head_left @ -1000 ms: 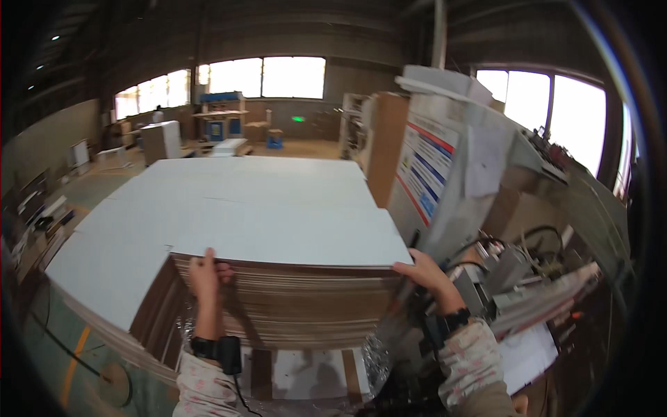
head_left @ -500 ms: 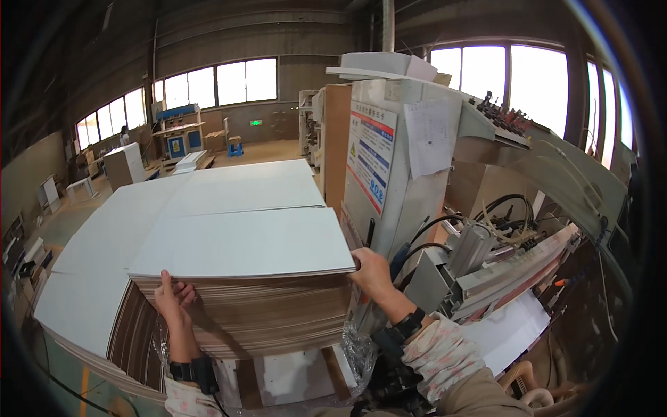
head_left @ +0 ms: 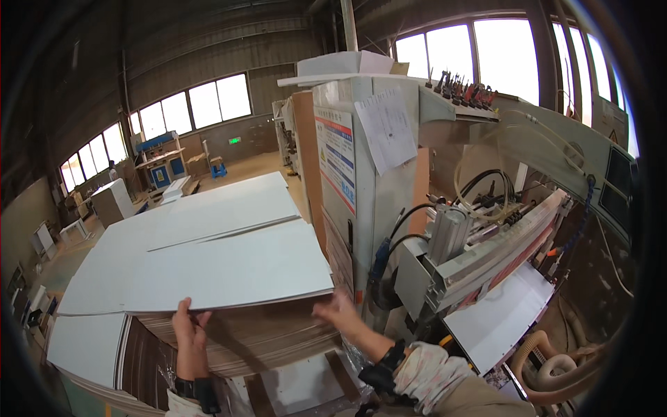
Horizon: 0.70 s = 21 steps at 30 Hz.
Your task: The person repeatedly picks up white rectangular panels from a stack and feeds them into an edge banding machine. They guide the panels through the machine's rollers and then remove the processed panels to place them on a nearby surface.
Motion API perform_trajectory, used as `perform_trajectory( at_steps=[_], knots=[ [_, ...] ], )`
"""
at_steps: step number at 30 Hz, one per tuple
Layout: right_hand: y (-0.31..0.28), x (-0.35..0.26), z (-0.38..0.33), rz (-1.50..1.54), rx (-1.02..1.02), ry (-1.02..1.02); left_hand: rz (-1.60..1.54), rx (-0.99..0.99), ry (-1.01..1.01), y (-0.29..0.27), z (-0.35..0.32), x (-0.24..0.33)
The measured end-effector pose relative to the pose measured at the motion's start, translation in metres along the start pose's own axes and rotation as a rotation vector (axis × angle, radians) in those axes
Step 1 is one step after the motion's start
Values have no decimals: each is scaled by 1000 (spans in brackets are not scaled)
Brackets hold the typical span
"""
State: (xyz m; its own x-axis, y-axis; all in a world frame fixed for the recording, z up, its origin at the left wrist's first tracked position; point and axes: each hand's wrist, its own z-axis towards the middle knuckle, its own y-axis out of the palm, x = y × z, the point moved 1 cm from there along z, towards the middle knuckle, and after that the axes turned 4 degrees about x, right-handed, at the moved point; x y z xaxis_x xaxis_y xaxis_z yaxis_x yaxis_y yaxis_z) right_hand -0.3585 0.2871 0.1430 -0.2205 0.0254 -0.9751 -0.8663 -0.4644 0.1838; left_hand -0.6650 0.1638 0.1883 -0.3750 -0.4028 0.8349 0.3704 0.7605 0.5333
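A flat white panel (head_left: 229,267) lies on top of a tall stack of brown-edged boards (head_left: 257,333). My left hand (head_left: 189,337) is closed at its front edge, one finger showing over the top and the others curled below. At the front right corner, my right hand (head_left: 342,316) is just under the panel, blurred by motion. Whether its fingers grip the corner cannot be told. The panel sits slightly askew, with a narrow wedge-shaped gap along its far edge beside another white panel (head_left: 215,208).
More white-topped boards (head_left: 87,347) stand at the left. On the right is a grey machine (head_left: 448,236) with hoses, a paper sheet (head_left: 388,128) and a white panel (head_left: 500,316) low down. Clear plastic wrap and a white board (head_left: 299,382) lie below the stack's front.
The top panel has turned slightly and its front edge has come nearer me. My right hand has moved from the panel's corner to just below it. The view has swung right.
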Motion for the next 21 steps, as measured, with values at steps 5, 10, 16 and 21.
perform_trajectory(
  at_steps=[5,10,16,21],
  knots=[
    [69,-1,-3,748,-224,242,-102,-15,-67,9,-63,-4],
    [92,-34,14,836,-44,229,-184,-106,-66,3,-80,-11],
    [70,-15,9,776,-45,167,-477,-255,-96,-61,-89,14],
    [35,-3,-14,614,-13,-53,-694,9,-1,-134,-87,24]
  ],
)
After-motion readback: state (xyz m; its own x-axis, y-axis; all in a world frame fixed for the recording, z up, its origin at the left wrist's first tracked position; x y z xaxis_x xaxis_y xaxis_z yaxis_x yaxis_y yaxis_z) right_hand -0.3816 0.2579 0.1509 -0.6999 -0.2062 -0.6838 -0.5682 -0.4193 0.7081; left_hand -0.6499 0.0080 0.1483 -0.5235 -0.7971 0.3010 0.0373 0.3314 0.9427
